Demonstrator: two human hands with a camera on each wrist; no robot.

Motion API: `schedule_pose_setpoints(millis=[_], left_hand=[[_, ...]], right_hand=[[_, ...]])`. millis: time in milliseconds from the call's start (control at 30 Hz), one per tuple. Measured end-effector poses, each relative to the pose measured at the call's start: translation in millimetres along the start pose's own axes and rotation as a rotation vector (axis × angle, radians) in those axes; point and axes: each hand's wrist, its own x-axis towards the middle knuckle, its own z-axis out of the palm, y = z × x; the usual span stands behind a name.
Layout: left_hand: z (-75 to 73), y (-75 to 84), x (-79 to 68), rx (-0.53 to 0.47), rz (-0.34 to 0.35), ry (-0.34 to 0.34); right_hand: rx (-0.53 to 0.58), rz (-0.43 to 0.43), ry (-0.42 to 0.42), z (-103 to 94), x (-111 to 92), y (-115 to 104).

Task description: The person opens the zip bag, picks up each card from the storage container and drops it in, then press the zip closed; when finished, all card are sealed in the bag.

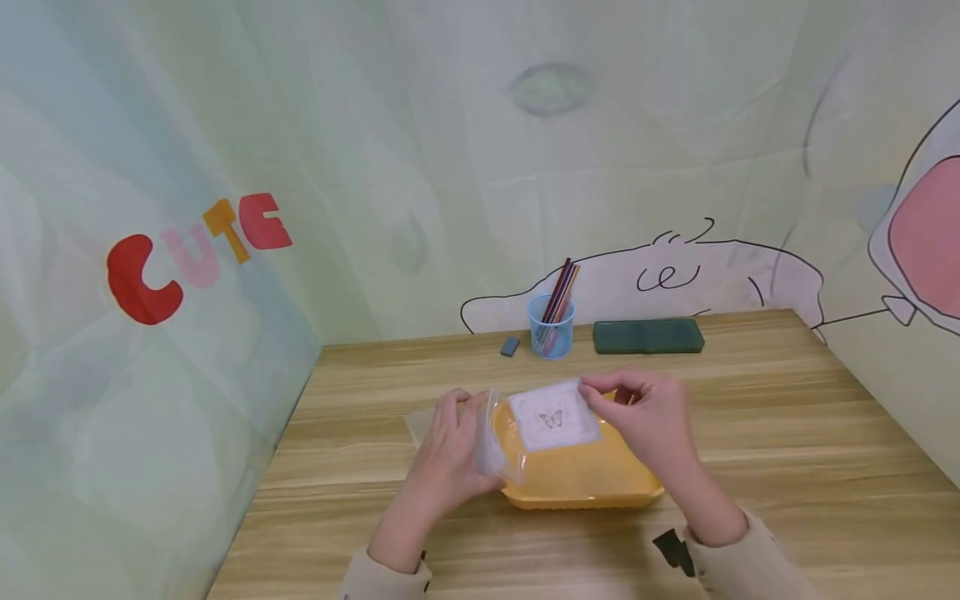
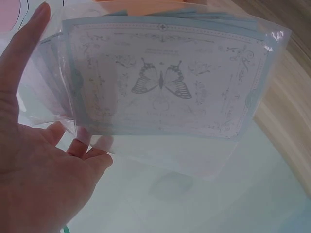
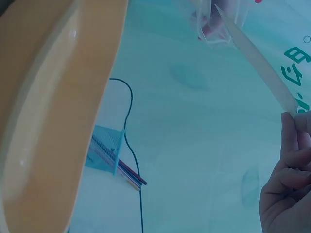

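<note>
My left hand (image 1: pixel 448 458) grips a clear plastic bag (image 2: pixel 194 162) by its side, thumb on one face and fingers behind. Inside it, in the left wrist view, lies a stack of pale cards (image 2: pixel 112 63) with blue borders and a butterfly print. Between thumb and forefinger, my right hand (image 1: pixel 648 408) pinches one butterfly card (image 1: pixel 570 429) by its corner, close to the bag's mouth. Edge-on, the same card (image 3: pixel 257 63) shows in the right wrist view, slanting from the fingertips toward the bag. Below both hands sits a yellow tray (image 1: pixel 585 503).
Behind the tray stand a blue cup (image 1: pixel 551 340) of pencils and a dark green case (image 1: pixel 648 337). A small blue eraser (image 1: pixel 510 346) lies left of the cup. The wooden table (image 1: pixel 360 392) meets printed cloth walls (image 1: pixel 420 167) at the back and sides.
</note>
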Motion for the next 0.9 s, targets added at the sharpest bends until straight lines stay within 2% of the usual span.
schedule_pose_setpoints(millis=[133,367,500,700,900], left_hand=[[0.1,0.1,0.3,0.005,0.009,0.005],[0.6,0.2,0.9,0.013,0.037,0.018],[0.6,0.5,1.0,0.016,0.034,0.016],[0.0,1.7,0.8,0.016,0.03,0.008],[-0.3,2.8,1.0,0.015,0.009,-0.015]], right_hand=[[0.046,-0.011,0.002,10.8,-2.5,2.9],[0.023,-0.006,-0.017,29.8,-6.5,4.3],[0.0,0.01,-0.054,38.4,-11.2,4.4],[0.043,0.033,-0.085,49.3,-17.0,5.3],[0.015,-0.002,-0.117,58.4,-20.2,7.1]])
